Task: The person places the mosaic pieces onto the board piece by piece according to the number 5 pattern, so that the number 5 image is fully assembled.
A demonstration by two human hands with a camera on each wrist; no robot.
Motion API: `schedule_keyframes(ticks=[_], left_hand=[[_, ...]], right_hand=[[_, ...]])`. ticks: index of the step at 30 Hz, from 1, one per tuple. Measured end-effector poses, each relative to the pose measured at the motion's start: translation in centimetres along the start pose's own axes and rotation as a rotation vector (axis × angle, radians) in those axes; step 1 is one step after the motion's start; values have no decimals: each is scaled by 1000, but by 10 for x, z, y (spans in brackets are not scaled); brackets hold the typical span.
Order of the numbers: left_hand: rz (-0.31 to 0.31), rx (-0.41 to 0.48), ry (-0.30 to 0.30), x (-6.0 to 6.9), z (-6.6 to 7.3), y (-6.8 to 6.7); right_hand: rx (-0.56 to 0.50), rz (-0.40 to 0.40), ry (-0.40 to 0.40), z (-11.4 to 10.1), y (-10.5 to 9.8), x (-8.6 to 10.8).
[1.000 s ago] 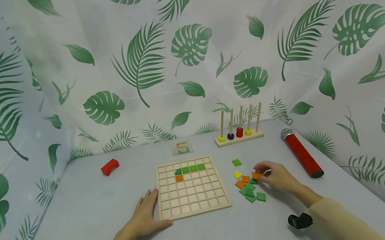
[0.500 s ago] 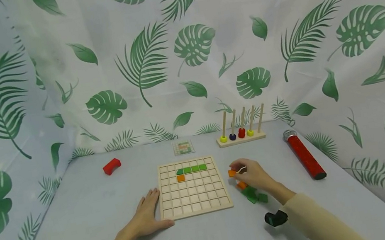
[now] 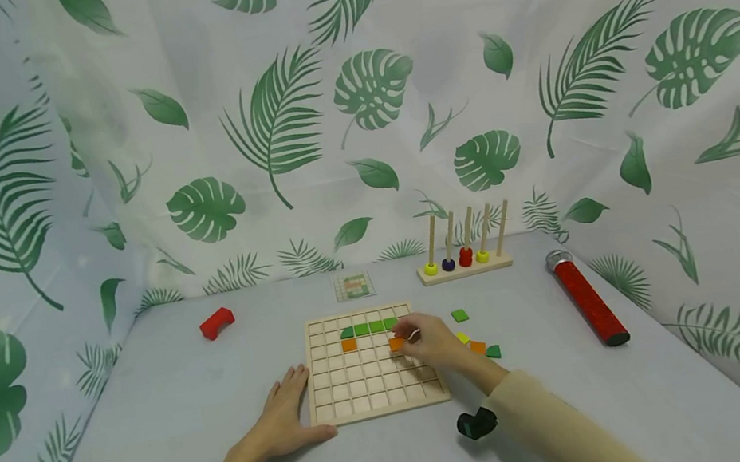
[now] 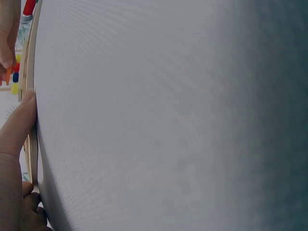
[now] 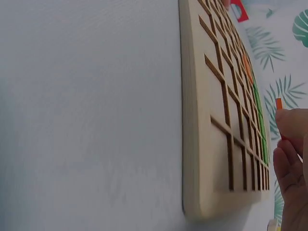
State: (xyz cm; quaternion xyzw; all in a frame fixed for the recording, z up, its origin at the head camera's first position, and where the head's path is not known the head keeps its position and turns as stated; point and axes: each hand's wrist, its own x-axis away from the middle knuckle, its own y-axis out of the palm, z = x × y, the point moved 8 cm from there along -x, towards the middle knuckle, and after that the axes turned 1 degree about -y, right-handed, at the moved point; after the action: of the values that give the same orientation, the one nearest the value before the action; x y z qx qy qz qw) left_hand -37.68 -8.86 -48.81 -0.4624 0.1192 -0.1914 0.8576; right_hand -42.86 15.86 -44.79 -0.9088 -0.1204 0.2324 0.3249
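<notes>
A wooden grid board lies on the table with a row of green tiles in its upper part and one orange tile below the row's left end. Above the board's right half, my right hand pinches another orange tile between thumb and fingers; in the right wrist view this tile shows edge-on. My left hand rests at the board's left edge, fingers straight, its thumb touching the wooden rim.
Loose tiles, including a green one and an orange one, lie right of the board, partly hidden by my right arm. Behind are a pattern card and a peg stand. A red microphone lies right, a red block left.
My right hand has lifted the orange tile from the loose pile and carried it left, over the board. The left hand has stayed at the board's edge.
</notes>
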Motion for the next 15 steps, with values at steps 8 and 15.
schedule_keyframes(ticks=[8, 15], left_hand=[[4, 2, -7, 1, -1, -1], [-1, 3, -11, 1, 0, -1]], right_hand=[[11, -25, -29, -10, 29, -11], [28, -45, -30, -19, 50, -19]])
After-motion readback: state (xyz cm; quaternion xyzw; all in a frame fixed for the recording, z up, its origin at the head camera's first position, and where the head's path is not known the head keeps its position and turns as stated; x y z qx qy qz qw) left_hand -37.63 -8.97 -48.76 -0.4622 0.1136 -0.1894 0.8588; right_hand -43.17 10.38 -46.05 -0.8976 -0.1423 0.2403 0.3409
